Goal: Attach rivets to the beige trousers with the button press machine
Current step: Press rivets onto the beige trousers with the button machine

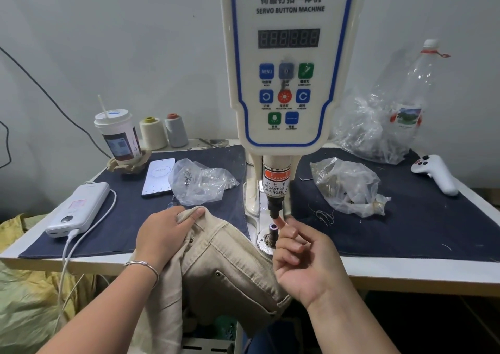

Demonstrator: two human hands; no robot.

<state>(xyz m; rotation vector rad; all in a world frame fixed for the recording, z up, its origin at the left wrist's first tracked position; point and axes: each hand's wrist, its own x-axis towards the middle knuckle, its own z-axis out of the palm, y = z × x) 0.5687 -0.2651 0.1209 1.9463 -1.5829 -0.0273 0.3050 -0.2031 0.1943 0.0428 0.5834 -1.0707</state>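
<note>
A: Where are the beige trousers (216, 256)?
B: At 7 o'clock from the lower die (272, 235); the left hand (165, 234) grips their edge.
A: And the right hand (303, 259)?
B: Its fingertips (278, 221) are pinched narrowly beneath the punch (275, 209); whether they hold a rivet cannot be told.

Soft, even indoor light fills the scene, moderately bright, with only faint shadows under the right hand (303, 259) and beneath the table edge (405, 271) below its fingers. Just above the raised fingertips (278, 221) the glossy control panel (288, 64) carries a mild sheen, and the clear plastic bags (349, 186) either side of them show small white glints. Focus is sharpest around the fingers, while the wide lens bends the far edges, bowing the table edge and stretching the forearms, and the area under the table sits in deep dimness.
</note>
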